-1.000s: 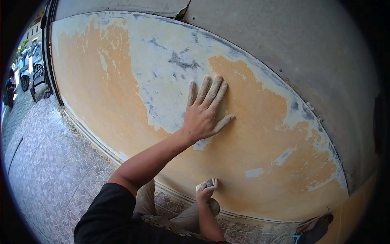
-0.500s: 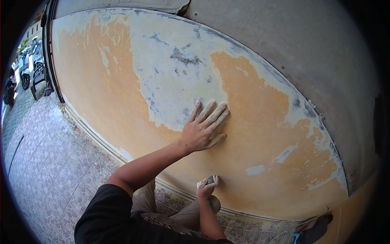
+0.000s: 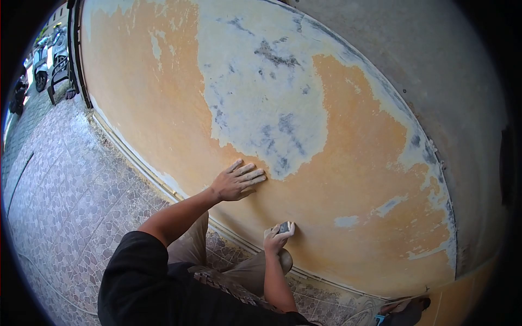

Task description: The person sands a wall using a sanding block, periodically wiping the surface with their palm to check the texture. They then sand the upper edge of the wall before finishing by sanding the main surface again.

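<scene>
A wall of worn orange paint (image 3: 163, 108) with a bare whitish patch (image 3: 272, 108) marked by grey spots fills the middle of the view. Flat against the orange surface, just below and left of the patch, lies my left hand (image 3: 238, 181), fingers spread and dusty, holding nothing. Lower and to the right, my right hand (image 3: 276, 239) grips a small dark grey block (image 3: 284, 227) beside the wall. Pale dust covers the fingers round it.
Patterned stone tiles (image 3: 81, 201) cover the floor at the left, with parked scooters (image 3: 41, 68) and a dark chair (image 3: 58, 79) beyond. Another person (image 3: 405, 314) is at the bottom right. Grey wall (image 3: 435, 81) borders the painted area.
My left hand has moved down and left across the wall, off the whitish patch's lower edge. My right hand still holds the block in nearly the same place. The view has shifted slightly.
</scene>
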